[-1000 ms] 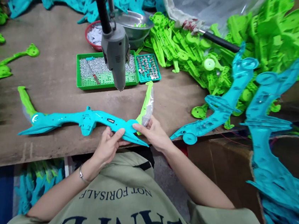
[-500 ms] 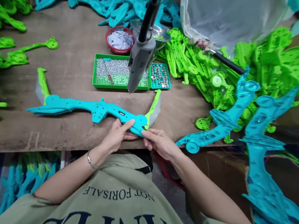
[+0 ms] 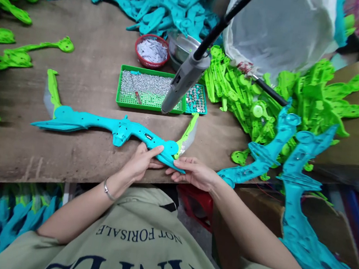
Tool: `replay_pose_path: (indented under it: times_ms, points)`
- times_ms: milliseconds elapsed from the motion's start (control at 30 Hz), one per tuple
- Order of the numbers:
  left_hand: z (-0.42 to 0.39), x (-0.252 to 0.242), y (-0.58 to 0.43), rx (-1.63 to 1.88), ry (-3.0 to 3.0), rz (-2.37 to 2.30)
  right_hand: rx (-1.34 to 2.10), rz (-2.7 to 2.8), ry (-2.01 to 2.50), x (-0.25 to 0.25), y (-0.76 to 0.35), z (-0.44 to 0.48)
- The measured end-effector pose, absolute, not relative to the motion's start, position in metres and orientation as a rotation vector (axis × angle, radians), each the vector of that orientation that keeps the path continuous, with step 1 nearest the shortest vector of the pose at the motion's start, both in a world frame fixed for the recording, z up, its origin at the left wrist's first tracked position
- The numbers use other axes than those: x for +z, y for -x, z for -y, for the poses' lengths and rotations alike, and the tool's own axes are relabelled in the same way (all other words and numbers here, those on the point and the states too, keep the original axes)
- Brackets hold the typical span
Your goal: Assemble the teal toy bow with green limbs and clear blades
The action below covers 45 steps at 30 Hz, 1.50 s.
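A long turquoise plastic toy bow point(image 3: 103, 125) with lime green tips lies flat on the brown table point(image 3: 86, 77), near its front edge. My left hand point(image 3: 139, 162) grips the bow's right end, thumb on top and fingers curled under. My right hand point(image 3: 194, 173) pinches the pointed tip of that same end, just below the green tip piece point(image 3: 187, 135) wrapped in clear film. A grey electric screwdriver point(image 3: 185, 83) hangs on a black cable above the bow, touched by neither hand.
A green tray of small screws point(image 3: 148, 90) and a teal tray of round cells point(image 3: 196, 103) sit behind the bow, beside a red basket point(image 3: 152, 49) and a metal bowl point(image 3: 182, 47). Green parts point(image 3: 267, 96) pile at right; turquoise halves point(image 3: 271, 148) overhang a cardboard box point(image 3: 335, 236).
The view has swung to the right and the hanging screwdriver now tilts. My right hand slid from the green tip piece down to the bow's pointed end. The left hand kept its grip.
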<state>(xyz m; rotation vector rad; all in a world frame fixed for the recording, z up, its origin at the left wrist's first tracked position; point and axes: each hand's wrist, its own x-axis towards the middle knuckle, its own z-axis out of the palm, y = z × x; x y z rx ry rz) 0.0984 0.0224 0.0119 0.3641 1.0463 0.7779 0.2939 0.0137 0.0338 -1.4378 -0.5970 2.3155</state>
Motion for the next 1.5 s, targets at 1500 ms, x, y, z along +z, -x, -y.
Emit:
replay_pose_path:
  times_ms: [1500]
  points:
    - [0.019,0.019,-0.077,0.821,-0.587,-1.119,0.536,2.114,1.059,0.025,-0.287,0.008]
